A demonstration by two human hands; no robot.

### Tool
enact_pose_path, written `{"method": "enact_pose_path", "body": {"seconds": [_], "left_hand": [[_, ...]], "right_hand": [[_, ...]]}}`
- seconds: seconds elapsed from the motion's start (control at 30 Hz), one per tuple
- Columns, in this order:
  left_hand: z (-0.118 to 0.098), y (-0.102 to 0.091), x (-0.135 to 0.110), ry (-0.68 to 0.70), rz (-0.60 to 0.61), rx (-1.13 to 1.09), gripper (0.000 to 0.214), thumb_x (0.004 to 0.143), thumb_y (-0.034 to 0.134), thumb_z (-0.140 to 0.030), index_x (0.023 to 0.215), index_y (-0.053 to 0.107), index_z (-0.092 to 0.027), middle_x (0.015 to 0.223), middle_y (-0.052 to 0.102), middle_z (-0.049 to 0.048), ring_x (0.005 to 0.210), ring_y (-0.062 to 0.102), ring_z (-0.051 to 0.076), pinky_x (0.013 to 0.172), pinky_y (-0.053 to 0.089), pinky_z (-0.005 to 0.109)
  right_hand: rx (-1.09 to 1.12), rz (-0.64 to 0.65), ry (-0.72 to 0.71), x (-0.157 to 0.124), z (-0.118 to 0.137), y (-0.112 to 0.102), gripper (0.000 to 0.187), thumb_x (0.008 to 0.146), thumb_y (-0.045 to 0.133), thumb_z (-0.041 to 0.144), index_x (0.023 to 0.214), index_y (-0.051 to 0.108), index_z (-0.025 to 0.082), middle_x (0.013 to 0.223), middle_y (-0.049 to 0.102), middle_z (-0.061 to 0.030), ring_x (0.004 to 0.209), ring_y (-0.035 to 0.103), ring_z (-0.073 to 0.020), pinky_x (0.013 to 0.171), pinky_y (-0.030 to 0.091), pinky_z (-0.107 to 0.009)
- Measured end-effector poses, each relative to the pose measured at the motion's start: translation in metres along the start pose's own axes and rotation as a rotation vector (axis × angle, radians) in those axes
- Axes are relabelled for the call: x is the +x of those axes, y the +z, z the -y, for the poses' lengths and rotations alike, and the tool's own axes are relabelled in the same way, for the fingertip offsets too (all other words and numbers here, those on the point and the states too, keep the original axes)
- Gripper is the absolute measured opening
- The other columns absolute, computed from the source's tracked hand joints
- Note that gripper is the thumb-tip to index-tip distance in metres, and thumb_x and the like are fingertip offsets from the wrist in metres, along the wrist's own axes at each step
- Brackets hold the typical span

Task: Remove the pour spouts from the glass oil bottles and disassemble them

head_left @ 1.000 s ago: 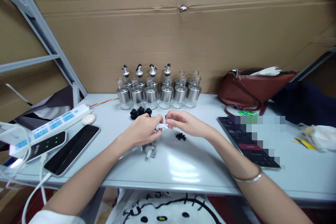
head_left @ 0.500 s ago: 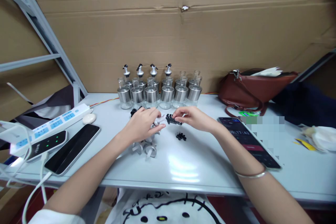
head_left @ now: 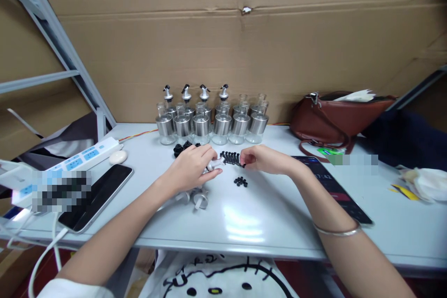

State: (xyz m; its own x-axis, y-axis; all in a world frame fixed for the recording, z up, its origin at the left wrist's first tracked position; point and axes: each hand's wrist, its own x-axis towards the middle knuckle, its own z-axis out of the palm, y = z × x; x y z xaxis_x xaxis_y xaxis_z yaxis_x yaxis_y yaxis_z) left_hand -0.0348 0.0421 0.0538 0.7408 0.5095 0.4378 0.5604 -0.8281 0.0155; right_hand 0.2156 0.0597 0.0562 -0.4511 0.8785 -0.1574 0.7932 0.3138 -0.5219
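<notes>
My left hand (head_left: 188, 168) is closed around a silver-white pourer spout (head_left: 215, 164), its narrow end pointing right. Thumb and fingers of my right hand (head_left: 262, 160) pinch a small black part (head_left: 243, 165) at the right end of a row of black pourer caps (head_left: 230, 157). Just in front of that row lies a cluster of tiny black pieces (head_left: 240, 181). More silver pourer spouts (head_left: 199, 200) lie below my left hand, partly hidden by it. Black stoppers (head_left: 179, 150) are heaped behind that hand.
Glass bottles with metal sleeves (head_left: 221, 125) stand in two rows at the back; several rear ones carry pourers. On the left are a power strip (head_left: 104, 145), a phone (head_left: 98, 200) and cables. A large phone (head_left: 344, 198) and a brown bag (head_left: 321, 123) are on the right.
My right hand has shifted right, from over the row of black caps to its right end, uncovering more of it. My left hand keeps the spout and has turned slightly.
</notes>
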Motion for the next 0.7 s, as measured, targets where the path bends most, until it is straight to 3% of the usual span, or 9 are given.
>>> {"method": "enact_pose_path", "body": {"seconds": [0.23,0.5,0.7], "left_hand": [[-0.0004,0.0005,0.0006,-0.008,0.011,-0.006,0.020,0.092,0.047,-0.037,0.094,0.050,-0.017,0.090,0.061,0.0048,0.076,0.059,0.018,0.069,0.041,0.031],[-0.0012,0.0000,0.0005,-0.041,0.066,-0.035,0.019,0.092,0.047,-0.036,0.096,0.050,-0.017,0.087,0.064,0.0032,0.075,0.061,0.017,0.073,0.042,0.031],[-0.0016,-0.0001,0.0008,-0.044,0.082,-0.028,0.019,0.092,0.047,-0.034,0.096,0.051,-0.016,0.088,0.065,0.0037,0.077,0.063,0.018,0.075,0.043,0.032]], "right_hand": [[0.032,0.114,0.140,0.0001,-0.0026,0.0027,0.023,0.065,0.049,-0.001,0.074,0.063,0.016,0.055,0.062,0.0011,0.056,0.057,-0.0137,0.057,0.042,-0.023],[0.027,0.192,0.096,0.0002,-0.0020,0.0079,0.034,0.060,0.047,-0.003,0.078,0.067,0.017,0.056,0.063,0.0024,0.059,0.059,-0.0144,0.056,0.042,-0.022],[-0.027,0.171,0.075,-0.0021,0.0022,0.0069,0.025,0.061,0.053,0.000,0.074,0.066,0.017,0.060,0.063,0.0017,0.059,0.057,-0.0136,0.054,0.041,-0.022]]}}
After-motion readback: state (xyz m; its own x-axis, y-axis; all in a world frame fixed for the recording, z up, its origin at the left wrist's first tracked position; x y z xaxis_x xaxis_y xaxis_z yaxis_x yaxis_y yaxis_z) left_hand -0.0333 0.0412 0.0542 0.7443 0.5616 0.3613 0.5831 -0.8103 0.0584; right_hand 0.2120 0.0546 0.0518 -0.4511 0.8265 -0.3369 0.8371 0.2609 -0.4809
